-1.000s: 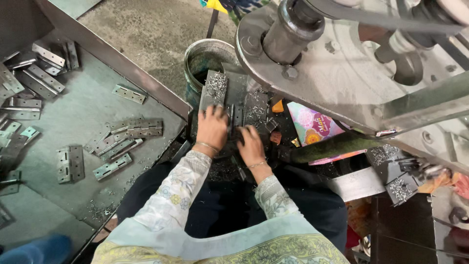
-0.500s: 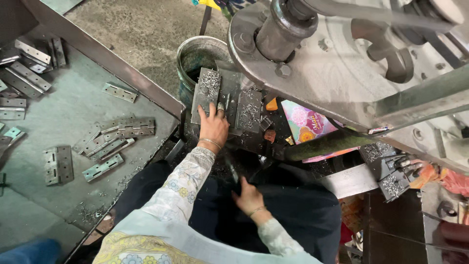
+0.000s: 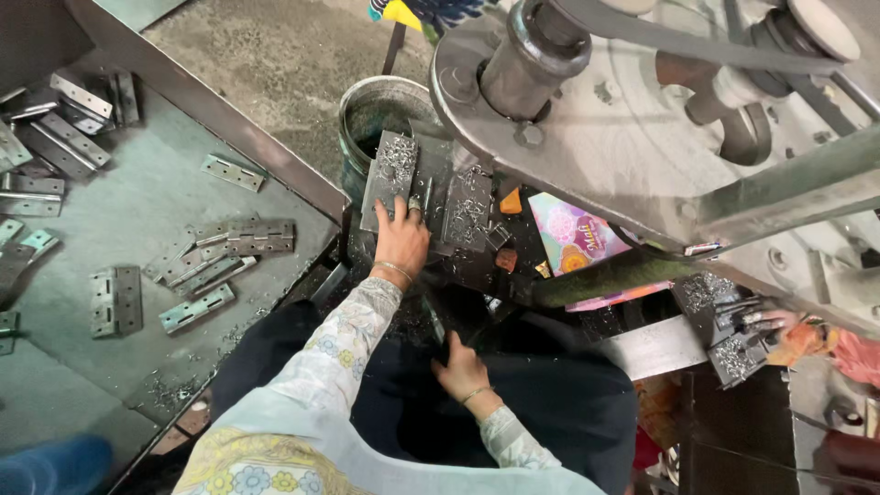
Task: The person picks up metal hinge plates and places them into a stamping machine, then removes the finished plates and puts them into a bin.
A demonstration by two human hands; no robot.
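Head view shows the person's left hand stretched forward near the middle of the frame, fingers spread apart and lying flat on a grey metal plate strewn with shiny metal shavings. That plate sits on the dark, grimy desk just below the big grey machine flywheel, which fills the upper right of the frame. A second shaving-covered grey plate lies just beside the left hand, to its right.

The right hand is low in the centre of the frame, drawn back against the person's dark lap. Its fingers are curled loosely together on the dark fabric; whether they pinch anything cannot be told.

Behind the first plate, at the upper centre, stands a round, dirty metal bucket with dark contents. To the right of the plates lies a pink and blue printed paper packet, with a small orange block near it. A dark green rod-like handle crosses below the packet.

The left part of the frame is a flat grey metal tray surface holding scattered steel door hinges: a cluster near the tray's right edge, a single open hinge at the lower left, and a pile at the upper left.

At the right edge, another person's hand rests by small metal parts covered in shavings.
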